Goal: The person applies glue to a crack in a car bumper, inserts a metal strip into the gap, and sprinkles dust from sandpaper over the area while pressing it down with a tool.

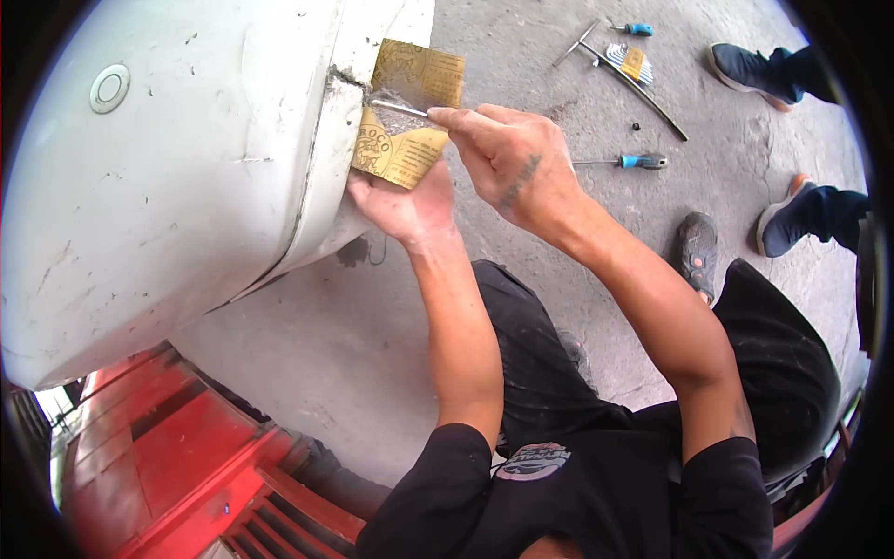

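Note:
My right hand (pixel 521 163) is closed round a thin metal tool (pixel 399 109), whose tip lies at a torn gap in a yellow printed paper sheet (pixel 419 73). Palm up, my left hand (pixel 410 200) is under the sheet's lower part; its fingers are mostly hidden behind the paper. The sheet stands against the edge of a white vehicle panel (pixel 214 140). Beside the paper, the panel edge has a dark, cracked spot (pixel 348 78). Greyish material shows in the gap between the two yellow parts.
On the concrete floor (pixel 540 56) lie a T-handled tool (pixel 633 84), a hex key set (pixel 633 61) and two blue-handled screwdrivers (pixel 643 161). Another person's shoes (pixel 745 73) are at the right. A red metal structure (pixel 196 438) stands at the lower left.

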Demonstrator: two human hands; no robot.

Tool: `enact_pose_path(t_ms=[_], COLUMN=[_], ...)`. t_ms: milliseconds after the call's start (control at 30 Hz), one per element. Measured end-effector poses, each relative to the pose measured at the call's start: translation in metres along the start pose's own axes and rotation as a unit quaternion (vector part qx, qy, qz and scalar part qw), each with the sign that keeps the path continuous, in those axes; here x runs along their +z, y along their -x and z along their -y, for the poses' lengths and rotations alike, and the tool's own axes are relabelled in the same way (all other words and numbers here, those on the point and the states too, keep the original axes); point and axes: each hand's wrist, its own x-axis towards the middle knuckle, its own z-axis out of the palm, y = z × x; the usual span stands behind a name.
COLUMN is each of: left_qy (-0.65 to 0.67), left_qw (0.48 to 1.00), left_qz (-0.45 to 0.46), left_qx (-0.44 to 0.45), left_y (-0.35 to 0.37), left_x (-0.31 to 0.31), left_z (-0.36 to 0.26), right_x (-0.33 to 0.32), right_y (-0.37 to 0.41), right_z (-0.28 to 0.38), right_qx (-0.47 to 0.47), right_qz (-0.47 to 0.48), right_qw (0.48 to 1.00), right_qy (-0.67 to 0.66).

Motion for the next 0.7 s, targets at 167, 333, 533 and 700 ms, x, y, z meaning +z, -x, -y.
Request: enact_pose_path(t_ms=[167,333,533,700], left_qy=[-0.028,-0.043,-0.058,-0.034], left_qw=[1.0,0.999,0.998,0.999], left_qz=[-0.004,0.017,-0.001,0.033], left_qx=[0.009,0.021,0.029,0.024], left_y=[0.002,0.0,0.003,0.003], left_x=[0.002,0.006,0.014,0.012], left_z=[0.0,0.0,0.003,0.002], right_x=[0.0,-0.006,0.002,0.0], right_y=[-0.01,-0.009,-0.015,-0.014], right_z=[0.003,0.005,0.002,0.004], right_qx=[-0.008,0.043,0.004,0.007], right_qz=[0.041,0.059,0.039,0.043], right_qw=[0.998,0.995,0.997,0.996], right_qy=[0.047,0.063,0.06,0.078])
